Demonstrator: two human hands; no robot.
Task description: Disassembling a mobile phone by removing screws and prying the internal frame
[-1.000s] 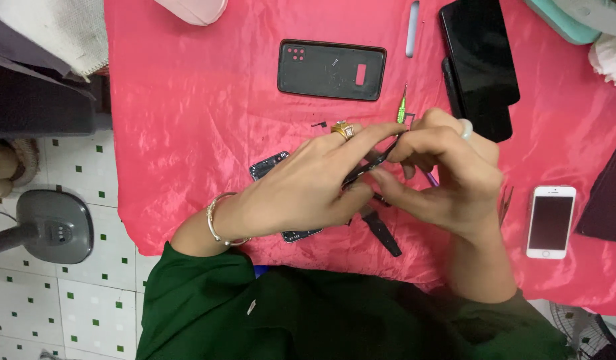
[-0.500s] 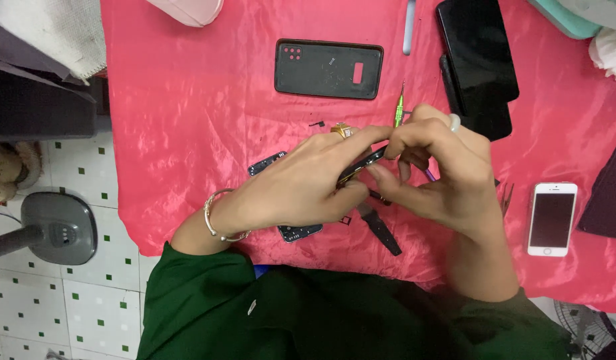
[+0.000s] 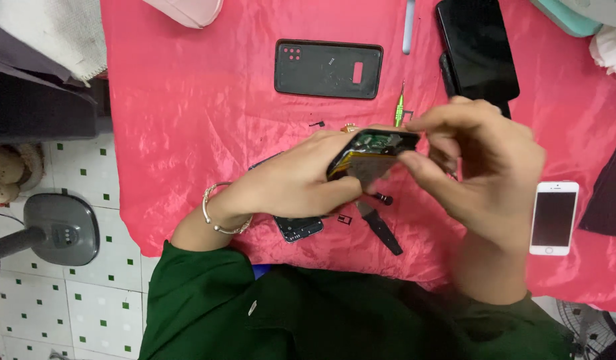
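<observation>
A pink cloth (image 3: 208, 133) is covering the desk, and a white floor with small green tiles (image 3: 101, 293) is showing along its left edge, where a grey stand base (image 3: 61, 227) is sitting.

Both hands are meeting above the middle of the cloth. The left hand (image 3: 291, 183) is clasping an opened phone (image 3: 371, 152) from below and from the left, its fingers wrapping the lower edge. The phone is tilting up off the cloth, its open side with a green board and a metal plate facing the camera. The right hand (image 3: 481, 167) is closing its grip on the phone's right end, thumb below and fingers curling over the top; what the fingertips are pressing on is probably the frame edge, though the view is too blurred to be sure. A silver bracelet (image 3: 218, 210) is circling the left wrist, and dark green sleeves (image 3: 208, 300) are filling the bottom.

Under the hands, a small dark part (image 3: 300, 229) and a black tool (image 3: 381, 228) are lying on the cloth. A green screwdriver (image 3: 400, 105) is lying just above the phone. Farther up, a black case (image 3: 328, 69) is lying flat, with a black phone (image 3: 478, 47) to its right. A white phone (image 3: 553, 218) is lying face up near the right wrist.
</observation>
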